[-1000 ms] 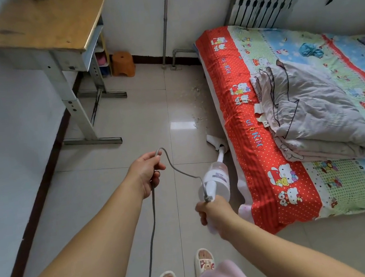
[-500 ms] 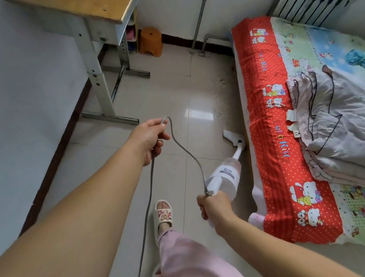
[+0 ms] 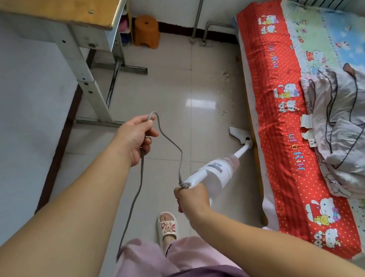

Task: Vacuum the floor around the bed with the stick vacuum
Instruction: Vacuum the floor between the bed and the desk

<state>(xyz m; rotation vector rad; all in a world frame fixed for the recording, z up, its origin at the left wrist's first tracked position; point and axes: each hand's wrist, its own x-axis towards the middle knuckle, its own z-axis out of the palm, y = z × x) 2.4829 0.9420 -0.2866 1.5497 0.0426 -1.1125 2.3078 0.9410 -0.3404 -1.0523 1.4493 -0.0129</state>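
Stick vacuum [image 3: 218, 172]: white plastic, looks light and rigid, one-hand manageable. Right hand [image 3: 193, 198] wraps the rear handle, the sensible hold. Its floor head [image 3: 239, 133] rests on the tiles, touching the bed's [image 3: 273, 112] near-left edge. Left hand [image 3: 136, 137] pinches a loop of the limp grey cord [image 3: 170, 143], holding it off the floor. Glossy tile floor [image 3: 171, 98], likely slippery; crumbs [image 3: 225, 113] lie just beyond the head. Desk [image 3: 81, 10] far left, orange stool [image 3: 145, 31] by the far wall.
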